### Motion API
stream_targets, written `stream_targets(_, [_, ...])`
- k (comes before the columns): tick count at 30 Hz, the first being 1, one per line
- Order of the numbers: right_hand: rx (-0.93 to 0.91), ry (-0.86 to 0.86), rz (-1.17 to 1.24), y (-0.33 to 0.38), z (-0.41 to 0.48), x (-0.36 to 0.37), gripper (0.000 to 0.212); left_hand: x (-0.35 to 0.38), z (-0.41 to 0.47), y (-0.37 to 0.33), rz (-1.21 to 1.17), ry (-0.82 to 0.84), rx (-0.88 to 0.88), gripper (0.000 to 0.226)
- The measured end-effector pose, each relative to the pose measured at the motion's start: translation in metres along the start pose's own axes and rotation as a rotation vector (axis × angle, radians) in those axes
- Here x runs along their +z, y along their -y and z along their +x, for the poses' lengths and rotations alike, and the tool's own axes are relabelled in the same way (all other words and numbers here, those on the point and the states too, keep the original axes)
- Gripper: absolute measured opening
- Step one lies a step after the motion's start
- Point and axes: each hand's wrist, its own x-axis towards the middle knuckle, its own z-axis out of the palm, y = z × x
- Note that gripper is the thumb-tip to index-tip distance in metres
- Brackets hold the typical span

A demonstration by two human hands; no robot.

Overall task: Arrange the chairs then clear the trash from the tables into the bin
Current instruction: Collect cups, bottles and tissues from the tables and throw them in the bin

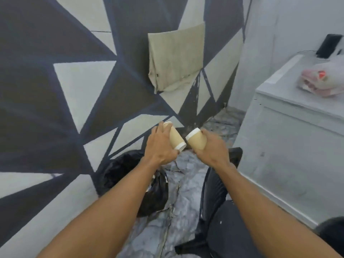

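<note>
Head view: 2 hands [160,144] grip tilted cups [176,139].

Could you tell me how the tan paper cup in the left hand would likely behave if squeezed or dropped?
The tan paper cup with white lid looks light, since the left hand holds it tilted easily. Its thin wall probably crushes. Dropped, its round body would likely roll.

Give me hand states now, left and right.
Left hand: closed on a paper cup.
Right hand: closed on a second paper cup.
</note>
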Motion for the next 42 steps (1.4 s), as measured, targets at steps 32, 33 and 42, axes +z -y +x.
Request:
stream_targets(32, [-0.032,0.670,-0.054,0.143,0.193,0.343,0.067,0.121,0.089,0.336,-0.015,0.470,-0.576,0.098])
stream_targets(33, [-0.039,0.677,-0.049,0.146,0.192,0.347,0.066,0.118,0.091,0.337,-0.024,0.464,-0.576,0.098])
stream_targets(42, [-0.053,0.749,-0.077,0.159,0.185,0.373,0.092,0.103,0.085,0.348,-0.074,0.435,-0.618,0.094])
